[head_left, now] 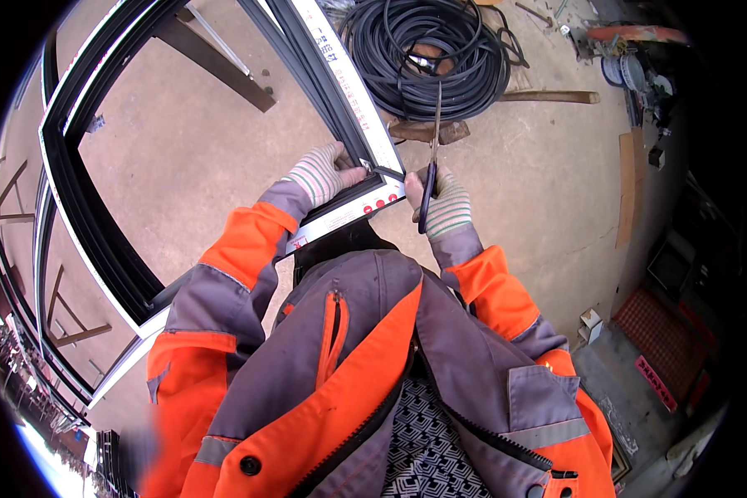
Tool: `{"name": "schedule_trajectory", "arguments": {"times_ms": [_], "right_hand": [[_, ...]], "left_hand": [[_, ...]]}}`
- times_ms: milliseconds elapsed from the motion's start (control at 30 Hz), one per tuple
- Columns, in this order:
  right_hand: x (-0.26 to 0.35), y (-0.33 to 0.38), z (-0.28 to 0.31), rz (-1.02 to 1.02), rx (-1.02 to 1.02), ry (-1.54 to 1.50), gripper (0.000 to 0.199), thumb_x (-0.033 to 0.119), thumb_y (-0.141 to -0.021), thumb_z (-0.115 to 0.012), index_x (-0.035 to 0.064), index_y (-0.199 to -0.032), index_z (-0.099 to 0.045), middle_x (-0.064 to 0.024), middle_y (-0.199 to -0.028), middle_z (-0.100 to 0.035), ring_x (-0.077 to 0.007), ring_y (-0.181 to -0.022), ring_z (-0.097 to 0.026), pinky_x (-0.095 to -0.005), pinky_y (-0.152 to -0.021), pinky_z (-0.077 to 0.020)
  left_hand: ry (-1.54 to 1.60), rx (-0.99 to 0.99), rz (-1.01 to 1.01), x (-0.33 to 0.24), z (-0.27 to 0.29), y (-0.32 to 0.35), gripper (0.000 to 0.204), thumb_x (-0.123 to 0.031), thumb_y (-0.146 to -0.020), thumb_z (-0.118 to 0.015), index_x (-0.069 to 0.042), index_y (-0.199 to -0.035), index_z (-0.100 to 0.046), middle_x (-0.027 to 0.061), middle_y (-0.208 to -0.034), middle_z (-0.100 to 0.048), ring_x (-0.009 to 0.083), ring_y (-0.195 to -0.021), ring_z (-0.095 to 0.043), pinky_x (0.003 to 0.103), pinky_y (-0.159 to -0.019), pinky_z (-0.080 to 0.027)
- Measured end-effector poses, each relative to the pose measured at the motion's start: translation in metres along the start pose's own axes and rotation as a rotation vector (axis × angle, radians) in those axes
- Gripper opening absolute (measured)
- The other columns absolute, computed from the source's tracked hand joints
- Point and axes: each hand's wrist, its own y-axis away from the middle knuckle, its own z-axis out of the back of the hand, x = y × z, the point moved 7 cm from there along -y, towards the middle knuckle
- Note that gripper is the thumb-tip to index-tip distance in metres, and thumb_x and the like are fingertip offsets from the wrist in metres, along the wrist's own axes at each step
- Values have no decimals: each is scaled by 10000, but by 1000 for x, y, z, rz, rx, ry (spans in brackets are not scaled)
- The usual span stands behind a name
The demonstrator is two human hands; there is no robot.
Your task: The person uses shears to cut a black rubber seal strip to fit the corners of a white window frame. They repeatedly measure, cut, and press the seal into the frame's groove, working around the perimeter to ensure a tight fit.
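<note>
A window frame with dark inner profiles and white film on its faces lies in front of me. At its near right corner, a short black rubber strip stretches between my hands. My left hand, in a striped white glove with bare fingertips, is closed at the inside of that corner, seemingly pinching the strip. Scissors with dark handles are held in my right hand, gloved likewise, blades pointing away from me. The tips of its thumb and finger touch the strip's other end just outside the corner.
Beyond the corner lies a big coil of black rubber strip, with wood pieces beside it. More frames stand at left. A dark bar shows through the frame opening. Tools and clutter line the right side, near a red mat.
</note>
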Motion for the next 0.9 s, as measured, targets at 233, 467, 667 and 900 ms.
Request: {"name": "schedule_trajectory", "arguments": {"times_ms": [233, 467, 667, 900], "right_hand": [[-3, -3, 1, -19, 24, 30, 256, 244, -884, -738, 16, -890, -622, -39, -714, -619, -108, -648, -538, -299, -620, -483], [-6, -4, 2, -8, 47, 50, 297, 297, -868, -738, 20, -909, -640, -98, -738, -660, -166, -659, -586, -346, -672, -508], [-16, -13, 1, 14, 22, 115, 341, 333, -855, -742, 10, -903, -644, -107, -729, -662, -182, -654, -599, -358, -663, -512], [-3, -15, 1, 85, 62, 19, 320, 307, -865, -742, 7, -888, -634, -85, -732, -660, -145, -656, -585, -336, -644, -504]], "left_hand": [[10, -19, 40, -4, -1, 1, 267, -171, -861, -767, 23, -1032, -700, 62, -795, -686, 122, -701, -617, 299, -676, -524], [164, 28, 90, 17, -3, -7, 348, -253, -846, -793, 31, -1030, -711, 117, -865, -731, 174, -748, -676, 324, -718, -543], [148, 11, 83, 21, 0, -7, 350, -281, -871, -770, 13, -1053, -716, 118, -898, -738, 177, -780, -682, 331, -745, -544], [-69, -25, 124, 4, 5, -4, 280, -222, -911, -732, 22, -1047, -723, 87, -836, -728, 124, -716, -659, 304, -672, -541]]}}
